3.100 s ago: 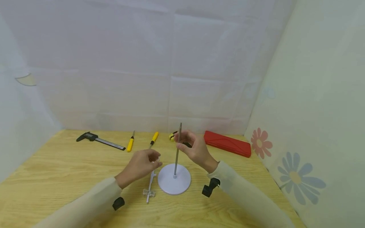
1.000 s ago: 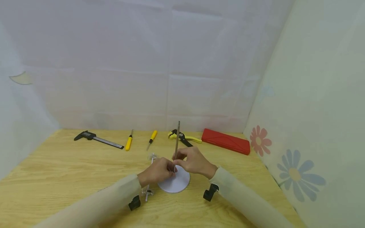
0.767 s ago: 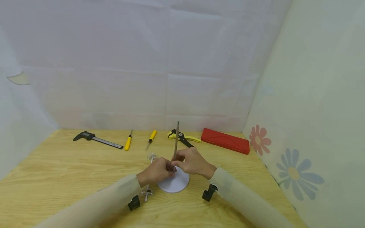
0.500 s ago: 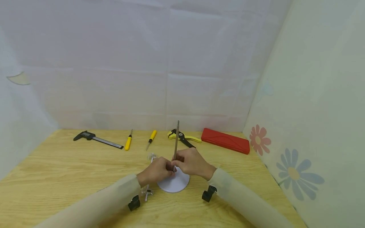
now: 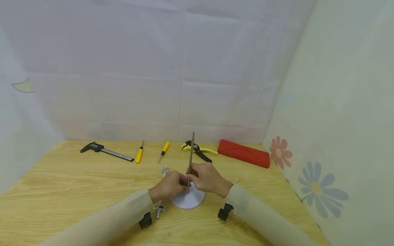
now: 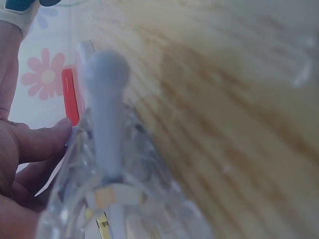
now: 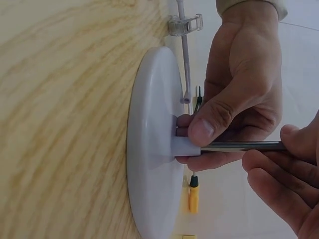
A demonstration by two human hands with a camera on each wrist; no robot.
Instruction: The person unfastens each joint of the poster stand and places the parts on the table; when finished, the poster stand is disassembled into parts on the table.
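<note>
A thin metal rod [image 5: 191,153] stands upright in the hub of a white round base [image 5: 188,201] on the wooden table [image 5: 77,184]. My left hand [image 5: 182,183] pinches the rod just above the hub. In the right wrist view its thumb [image 7: 207,127] lies on the rod [image 7: 239,146] where it meets the base [image 7: 149,149]. My right hand [image 5: 193,177] grips the rod slightly higher, from the right; its fingers [image 7: 279,181] curl below the rod. The left wrist view is blurred, showing a clear plastic clip piece [image 6: 107,149] close up.
A clear plastic clip arm [image 5: 160,205] lies left of the base, partly under my left hand. Along the back lie a caliper [image 5: 106,151], two yellow screwdrivers [image 5: 140,155] [image 5: 164,149], a yellow-black wire stripper [image 5: 199,150] and a red case [image 5: 244,153]. Walls close the sides.
Since three seconds ago my left hand has left the clip arm and taken the rod's foot, and my right hand has slid down the rod. In the last second they barely move.
</note>
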